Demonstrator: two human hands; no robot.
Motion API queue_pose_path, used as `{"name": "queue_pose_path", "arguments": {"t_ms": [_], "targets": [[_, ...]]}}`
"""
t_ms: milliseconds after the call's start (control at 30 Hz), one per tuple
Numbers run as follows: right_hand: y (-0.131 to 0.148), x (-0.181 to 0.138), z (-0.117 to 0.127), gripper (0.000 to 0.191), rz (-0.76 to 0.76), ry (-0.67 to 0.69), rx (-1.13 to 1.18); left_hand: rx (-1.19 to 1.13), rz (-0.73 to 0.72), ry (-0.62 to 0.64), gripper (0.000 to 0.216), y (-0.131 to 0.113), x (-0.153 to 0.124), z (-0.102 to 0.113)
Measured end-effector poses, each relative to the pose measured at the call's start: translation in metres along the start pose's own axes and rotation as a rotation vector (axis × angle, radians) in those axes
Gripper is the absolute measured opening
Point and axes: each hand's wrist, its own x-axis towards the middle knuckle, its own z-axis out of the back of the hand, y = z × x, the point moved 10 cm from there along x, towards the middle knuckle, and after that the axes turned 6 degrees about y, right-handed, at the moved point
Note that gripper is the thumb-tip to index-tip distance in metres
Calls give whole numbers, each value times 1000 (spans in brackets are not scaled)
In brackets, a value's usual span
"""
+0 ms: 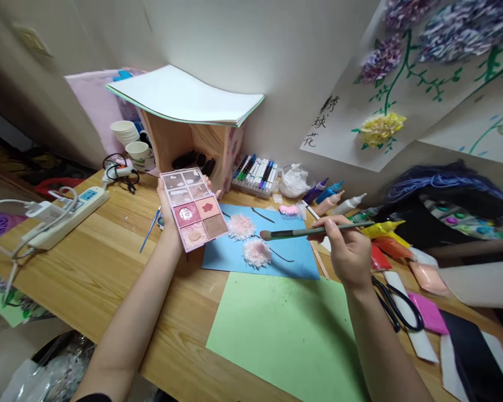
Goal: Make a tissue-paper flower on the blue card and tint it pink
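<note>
An opened makeup palette (195, 228) with pink, peach and brown pans rests in my left hand (166, 204), its clear lid tilted up at the far side. My right hand (347, 251) grips a long-handled brush (299, 231), fingers pinched round the handle. The brush tip points left, above a blue sheet (297, 262). On that sheet sit two fluffy pale pink flowers, one upper (241, 226) and one lower (257, 253), with dark stem lines beside them. Whether the bristles touch anything is hard to judge; they appear just above the flowers.
A green sheet (276, 335) lies nearest me. Scissors (398, 307) and coloured clay packets (430, 279) are at right. Markers (255, 176), paint tubes (329, 201) and a shelf box (230, 151) stand along the wall. A power strip (67, 218) with cables lies at left.
</note>
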Motion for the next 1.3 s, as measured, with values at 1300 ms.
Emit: {"name": "queue_pose_path", "arguments": {"t_ms": [1300], "targets": [[106, -46, -293, 29, 418, 563, 141, 1695, -158, -28, 84, -208, -96, 143]]}}
